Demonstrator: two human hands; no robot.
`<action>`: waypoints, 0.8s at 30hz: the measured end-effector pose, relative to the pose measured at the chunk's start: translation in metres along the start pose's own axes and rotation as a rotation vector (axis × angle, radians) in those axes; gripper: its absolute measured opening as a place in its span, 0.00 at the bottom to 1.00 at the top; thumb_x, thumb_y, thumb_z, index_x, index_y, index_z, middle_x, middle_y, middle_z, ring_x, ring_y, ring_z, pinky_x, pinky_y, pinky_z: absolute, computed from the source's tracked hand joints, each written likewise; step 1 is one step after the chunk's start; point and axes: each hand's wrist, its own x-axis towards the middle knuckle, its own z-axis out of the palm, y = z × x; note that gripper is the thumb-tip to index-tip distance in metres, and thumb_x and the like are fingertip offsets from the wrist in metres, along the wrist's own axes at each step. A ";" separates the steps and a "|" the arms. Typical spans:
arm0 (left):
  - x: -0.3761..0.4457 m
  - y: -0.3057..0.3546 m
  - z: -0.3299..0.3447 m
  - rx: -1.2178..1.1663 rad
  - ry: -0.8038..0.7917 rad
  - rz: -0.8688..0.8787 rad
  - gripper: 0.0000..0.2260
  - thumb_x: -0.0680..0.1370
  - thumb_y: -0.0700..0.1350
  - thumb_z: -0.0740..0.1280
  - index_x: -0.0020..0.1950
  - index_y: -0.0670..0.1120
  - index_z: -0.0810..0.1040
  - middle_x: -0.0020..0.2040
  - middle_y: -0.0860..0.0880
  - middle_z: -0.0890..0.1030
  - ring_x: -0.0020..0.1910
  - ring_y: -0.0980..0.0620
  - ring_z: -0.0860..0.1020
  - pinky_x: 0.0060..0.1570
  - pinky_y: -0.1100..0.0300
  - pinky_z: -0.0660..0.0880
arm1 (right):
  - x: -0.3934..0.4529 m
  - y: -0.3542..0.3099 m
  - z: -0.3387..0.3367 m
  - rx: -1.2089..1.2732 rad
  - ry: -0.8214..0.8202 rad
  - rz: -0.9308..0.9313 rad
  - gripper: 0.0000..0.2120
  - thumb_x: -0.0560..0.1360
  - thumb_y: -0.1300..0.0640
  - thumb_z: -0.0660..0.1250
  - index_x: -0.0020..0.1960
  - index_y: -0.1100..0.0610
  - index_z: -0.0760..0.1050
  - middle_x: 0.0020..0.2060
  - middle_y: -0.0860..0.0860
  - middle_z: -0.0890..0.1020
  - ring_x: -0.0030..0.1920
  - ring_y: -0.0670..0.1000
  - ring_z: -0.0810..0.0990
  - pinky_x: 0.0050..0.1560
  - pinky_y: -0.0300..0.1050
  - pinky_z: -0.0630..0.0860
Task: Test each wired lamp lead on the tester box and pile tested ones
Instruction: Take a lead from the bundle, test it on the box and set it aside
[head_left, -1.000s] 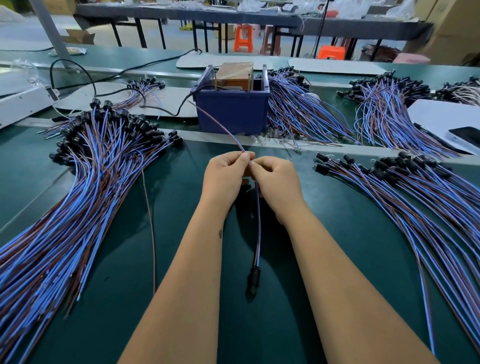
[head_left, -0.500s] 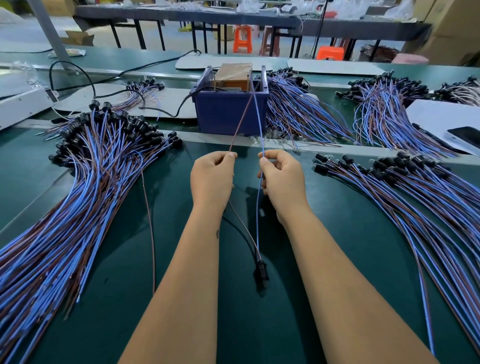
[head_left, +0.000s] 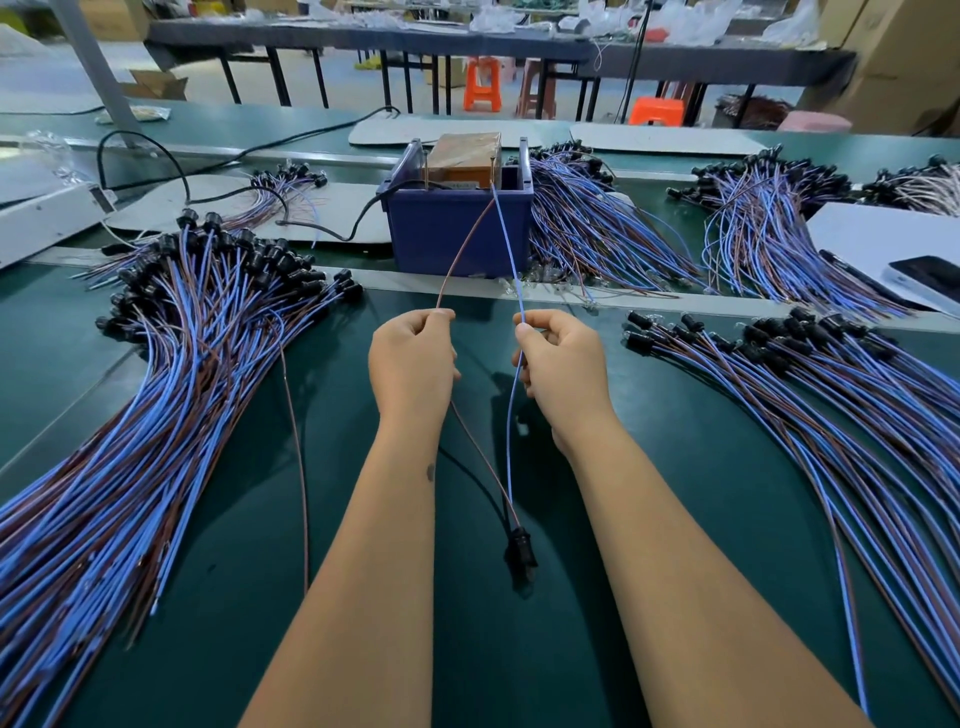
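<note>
One lamp lead hangs between my hands, its black socket (head_left: 520, 552) resting near the green mat. My left hand (head_left: 413, 364) pinches the brown wire (head_left: 462, 249). My right hand (head_left: 558, 364) pinches the blue wire (head_left: 506, 244). Both wire ends reach up to the top of the tester, a brown box (head_left: 467, 153) inside a blue bin (head_left: 457, 228), and meet near its right metal pin. A large pile of leads (head_left: 156, 395) fans out on the left; another pile (head_left: 831, 405) lies on the right.
More lead bundles (head_left: 592, 228) lie behind the bin and at the far right (head_left: 763, 208). A black power cord (head_left: 332, 228) runs to the bin. A white sheet with a phone (head_left: 924, 275) sits at right. A loose brown wire (head_left: 296, 457) lies beside my left arm.
My hands went from pinched together to apart, splitting the two wires. The wire ends swung up onto the tester top, and the socket slid slightly right.
</note>
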 end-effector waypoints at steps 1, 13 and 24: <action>0.000 0.000 0.000 -0.017 0.006 -0.005 0.11 0.77 0.42 0.61 0.43 0.50 0.83 0.24 0.55 0.72 0.23 0.57 0.70 0.34 0.58 0.74 | 0.000 0.000 0.000 -0.001 -0.002 -0.001 0.06 0.79 0.59 0.62 0.51 0.55 0.78 0.29 0.46 0.77 0.30 0.44 0.74 0.34 0.40 0.68; 0.003 0.001 -0.005 -0.161 0.119 -0.005 0.10 0.80 0.42 0.62 0.43 0.50 0.81 0.24 0.54 0.73 0.22 0.56 0.71 0.28 0.64 0.71 | 0.000 -0.002 -0.001 0.009 0.002 0.004 0.08 0.79 0.60 0.61 0.53 0.56 0.78 0.31 0.48 0.76 0.31 0.45 0.73 0.35 0.41 0.68; 0.006 0.002 -0.009 -0.212 0.130 -0.034 0.11 0.81 0.42 0.62 0.41 0.50 0.80 0.23 0.55 0.74 0.22 0.56 0.72 0.25 0.67 0.70 | 0.001 0.000 -0.001 0.042 0.016 0.010 0.07 0.78 0.61 0.61 0.50 0.52 0.77 0.30 0.46 0.77 0.30 0.44 0.73 0.34 0.40 0.68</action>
